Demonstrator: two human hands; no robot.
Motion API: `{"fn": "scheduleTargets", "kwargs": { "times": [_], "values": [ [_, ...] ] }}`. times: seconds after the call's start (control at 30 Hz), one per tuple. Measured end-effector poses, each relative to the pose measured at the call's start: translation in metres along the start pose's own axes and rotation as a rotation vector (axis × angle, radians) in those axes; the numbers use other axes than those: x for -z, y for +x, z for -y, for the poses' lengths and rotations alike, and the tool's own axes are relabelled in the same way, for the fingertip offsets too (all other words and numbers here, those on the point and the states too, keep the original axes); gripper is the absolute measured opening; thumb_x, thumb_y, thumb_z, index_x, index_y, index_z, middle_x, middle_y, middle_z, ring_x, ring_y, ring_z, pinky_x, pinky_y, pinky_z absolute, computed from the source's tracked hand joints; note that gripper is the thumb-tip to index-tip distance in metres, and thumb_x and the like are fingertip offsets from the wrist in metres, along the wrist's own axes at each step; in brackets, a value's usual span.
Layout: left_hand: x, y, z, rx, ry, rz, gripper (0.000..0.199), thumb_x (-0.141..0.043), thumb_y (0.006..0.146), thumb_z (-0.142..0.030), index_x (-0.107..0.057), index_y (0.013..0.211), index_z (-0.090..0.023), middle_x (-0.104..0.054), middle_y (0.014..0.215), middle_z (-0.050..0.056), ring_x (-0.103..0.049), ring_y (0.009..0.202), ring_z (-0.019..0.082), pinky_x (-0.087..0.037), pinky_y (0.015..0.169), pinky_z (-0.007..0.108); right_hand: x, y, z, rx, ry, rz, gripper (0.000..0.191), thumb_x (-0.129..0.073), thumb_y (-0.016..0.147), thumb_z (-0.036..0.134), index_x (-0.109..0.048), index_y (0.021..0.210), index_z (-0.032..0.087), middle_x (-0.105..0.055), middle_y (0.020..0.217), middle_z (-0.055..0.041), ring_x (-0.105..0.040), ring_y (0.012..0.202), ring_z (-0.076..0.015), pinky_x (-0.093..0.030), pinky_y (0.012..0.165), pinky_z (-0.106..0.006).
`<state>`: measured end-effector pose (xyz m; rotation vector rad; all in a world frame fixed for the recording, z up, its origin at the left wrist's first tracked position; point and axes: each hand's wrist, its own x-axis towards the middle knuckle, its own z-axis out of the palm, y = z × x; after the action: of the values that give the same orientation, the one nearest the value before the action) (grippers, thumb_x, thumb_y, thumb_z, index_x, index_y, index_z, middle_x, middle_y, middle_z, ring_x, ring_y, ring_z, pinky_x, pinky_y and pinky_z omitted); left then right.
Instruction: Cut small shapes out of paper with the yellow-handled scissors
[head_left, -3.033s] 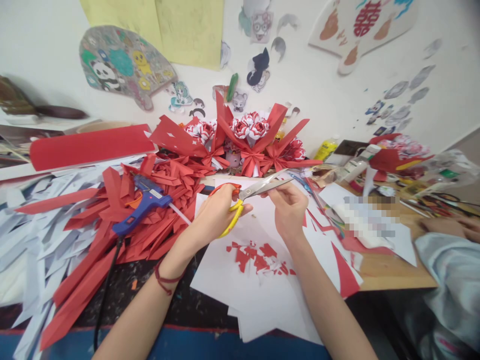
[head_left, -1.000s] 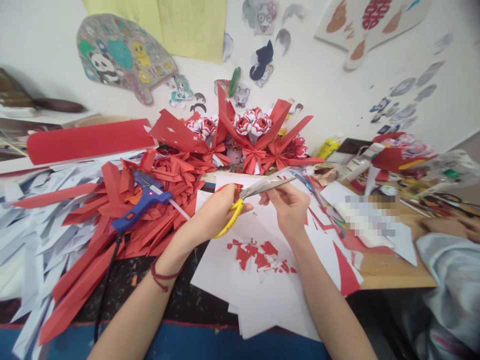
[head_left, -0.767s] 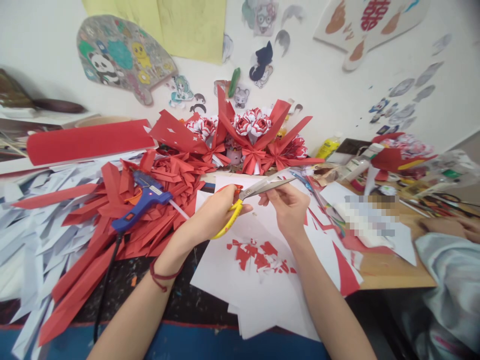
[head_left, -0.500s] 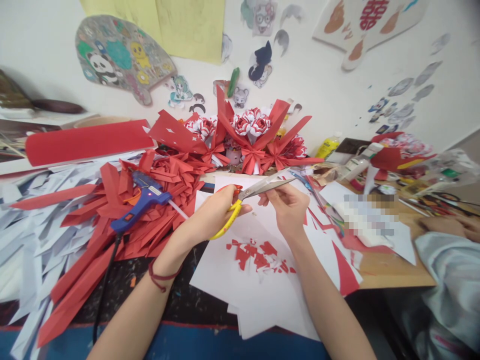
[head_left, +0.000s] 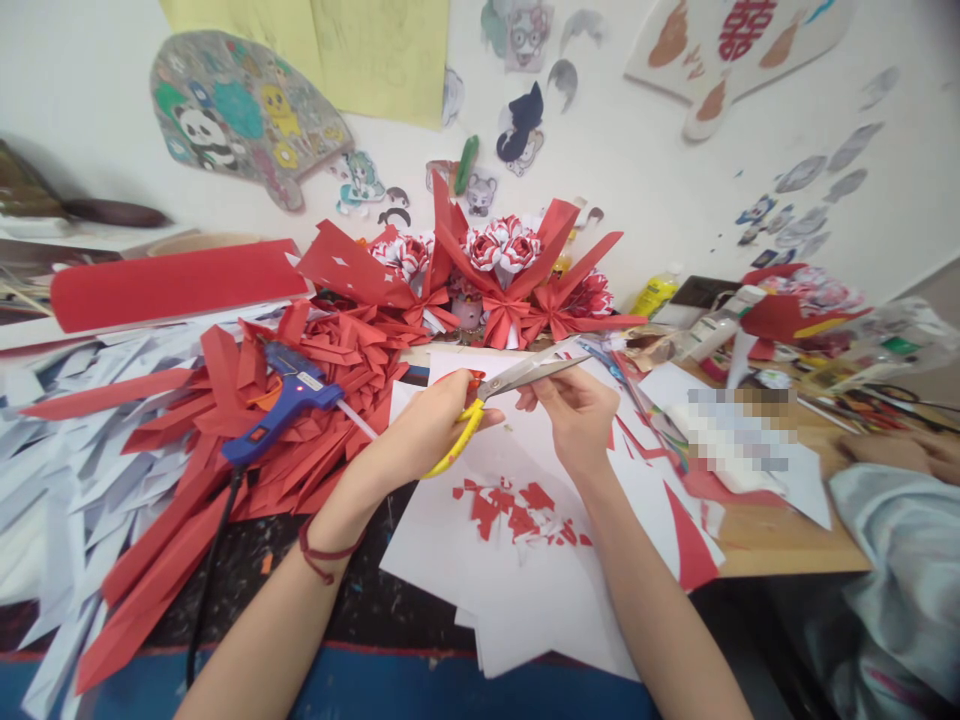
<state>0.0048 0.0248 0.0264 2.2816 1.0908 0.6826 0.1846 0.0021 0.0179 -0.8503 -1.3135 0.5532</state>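
Observation:
My left hand (head_left: 435,420) is closed round the handles of a pair of scissors (head_left: 517,378) with yellow and red grips. The blades are spread apart and point right, to my right hand (head_left: 581,405). My right hand is closed in a pinch close to the blade tips; what its fingers hold is too small to make out. Beneath both hands lie white paper sheets (head_left: 480,590). Small red and white paper scraps (head_left: 517,512) are scattered on the top sheet.
A blue glue gun (head_left: 289,400) lies on folded red paper strips (head_left: 210,480), with white strips (head_left: 67,440) to their left. Red-and-white paper flowers (head_left: 502,245) stand by the wall. Someone else's sleeve (head_left: 892,520) shows at the right.
Hardly anything differs: both hands and the scissors stay in nearly the same place. The other person's sleeve has shifted slightly.

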Motion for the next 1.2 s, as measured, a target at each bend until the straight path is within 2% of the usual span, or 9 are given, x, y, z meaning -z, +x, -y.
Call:
{"fn": "scheduleTargets", "kwargs": {
  "times": [0.53, 0.9, 1.1, 1.2],
  "values": [
    [-0.0017, 0.0013, 0.0014, -0.007, -0.026, -0.04, 0.036, -0.049, 0.083, -0.052, -0.03, 0.076, -0.022, -0.05, 0.072, -0.001, -0.048, 0.064, 0.015, -0.036, 0.057, 0.029, -0.0013, 0.0006, 0.0014, 0.0, -0.016, 0.001, 0.02, -0.065, 0.08, 0.037, -0.067, 0.076, 0.018, -0.067, 0.064, -0.0017, -0.063, 0.053, -0.0143, -0.055, 0.052, -0.029],
    [-0.0001, 0.0012, -0.0003, 0.02, 0.079, -0.054, 0.035, -0.048, 0.084, -0.052, -0.031, 0.077, -0.022, -0.047, 0.072, -0.001, -0.044, 0.062, 0.014, -0.034, 0.056, 0.028, -0.002, 0.0005, 0.0038, 0.014, 0.006, 0.024, 0.01, -0.064, 0.081, 0.027, -0.068, 0.079, 0.017, -0.067, 0.065, -0.0016, -0.065, 0.056, -0.0148, -0.056, 0.054, -0.03],
    [0.0014, -0.0009, -0.0033, -0.008, 0.108, -0.08, 0.032, -0.043, 0.086, -0.052, -0.037, 0.086, -0.02, -0.051, 0.082, 0.003, -0.047, 0.068, 0.016, -0.035, 0.059, 0.029, -0.0016, -0.0011, 0.0031, -0.009, -0.034, -0.005, 0.013, -0.063, 0.081, 0.028, -0.067, 0.075, 0.017, -0.067, 0.061, -0.0012, -0.064, 0.054, -0.0149, -0.055, 0.052, -0.029],
    [0.0013, -0.0014, -0.004, -0.015, 0.114, -0.079, 0.032, -0.042, 0.087, -0.052, -0.037, 0.085, -0.02, -0.051, 0.081, 0.003, -0.046, 0.068, 0.016, -0.035, 0.06, 0.029, -0.0011, -0.0016, 0.0031, 0.002, -0.031, -0.015, 0.014, -0.063, 0.081, 0.027, -0.067, 0.074, 0.017, -0.066, 0.061, -0.0011, -0.064, 0.053, -0.0145, -0.054, 0.051, -0.028]
  ]
}}
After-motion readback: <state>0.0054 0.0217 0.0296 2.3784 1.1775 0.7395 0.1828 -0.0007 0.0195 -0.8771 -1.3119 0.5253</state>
